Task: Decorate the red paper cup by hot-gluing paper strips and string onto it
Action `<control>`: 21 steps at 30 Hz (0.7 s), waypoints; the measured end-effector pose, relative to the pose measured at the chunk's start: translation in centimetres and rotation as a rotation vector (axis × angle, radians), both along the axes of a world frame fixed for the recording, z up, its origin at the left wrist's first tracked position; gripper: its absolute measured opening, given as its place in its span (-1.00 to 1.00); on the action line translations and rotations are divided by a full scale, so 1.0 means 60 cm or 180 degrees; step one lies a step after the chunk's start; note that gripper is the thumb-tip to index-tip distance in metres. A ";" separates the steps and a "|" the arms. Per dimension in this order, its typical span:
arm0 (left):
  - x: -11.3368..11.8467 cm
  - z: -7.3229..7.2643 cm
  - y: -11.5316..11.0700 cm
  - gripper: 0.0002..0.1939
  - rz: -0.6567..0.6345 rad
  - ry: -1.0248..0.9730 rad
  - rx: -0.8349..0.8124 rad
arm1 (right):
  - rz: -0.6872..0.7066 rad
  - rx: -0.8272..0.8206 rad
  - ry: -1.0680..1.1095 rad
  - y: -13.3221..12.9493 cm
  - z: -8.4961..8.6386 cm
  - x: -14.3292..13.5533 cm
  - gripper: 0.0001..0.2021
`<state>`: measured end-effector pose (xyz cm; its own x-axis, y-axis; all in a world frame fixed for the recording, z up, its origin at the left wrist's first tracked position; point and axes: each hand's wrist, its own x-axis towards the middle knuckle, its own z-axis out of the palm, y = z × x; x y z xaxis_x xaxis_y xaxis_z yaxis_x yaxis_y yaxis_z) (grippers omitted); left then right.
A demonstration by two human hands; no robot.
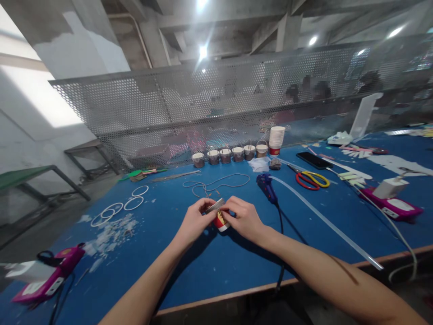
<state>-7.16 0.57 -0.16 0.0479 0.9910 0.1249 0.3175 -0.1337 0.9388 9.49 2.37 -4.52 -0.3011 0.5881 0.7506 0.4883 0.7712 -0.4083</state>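
Observation:
A small red and white paper cup (222, 222) is held between my two hands above the blue table (203, 271). My left hand (194, 222) has its fingers closed around the cup's left side and rim. On the right side, my right hand (244, 217) pinches near the rim, its fingertips partly hidden. A greyish band (215, 206) lies along the cup's upper edge. Thin grey cord (219, 180) lies in loops just beyond my hands.
Several small cord-covered buckets (238, 154) and stacked paper cups (277, 137) line the back. A blue glue gun (267, 187), scissors (311, 180) and a black phone (314, 160) lie right. White rings (133, 203), scraps (111, 237) and a magenta power strip (50, 275) lie left.

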 end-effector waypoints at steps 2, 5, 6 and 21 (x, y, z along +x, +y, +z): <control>0.000 -0.001 0.001 -0.84 -0.0015 0.0004 0.0035 | -0.0005 0.0013 -0.0025 0.000 0.000 0.000 -0.86; 0.000 -0.003 0.001 -0.85 -0.0015 0.0034 0.0067 | -0.0015 0.0051 -0.0042 -0.001 0.000 -0.001 -0.87; 0.001 -0.003 0.001 -0.85 -0.0008 0.0045 0.0074 | -0.0021 0.0056 -0.0037 -0.002 0.000 -0.002 -0.87; 0.013 0.003 -0.009 -0.93 0.0108 0.0119 0.0387 | 0.0044 0.0065 0.0151 -0.014 0.009 -0.006 -0.87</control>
<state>-6.35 0.05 0.01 0.0214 0.9698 0.2431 0.3584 -0.2344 0.9037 9.11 1.52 -3.97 -0.2730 0.5686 0.7760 0.4579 0.7862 -0.4150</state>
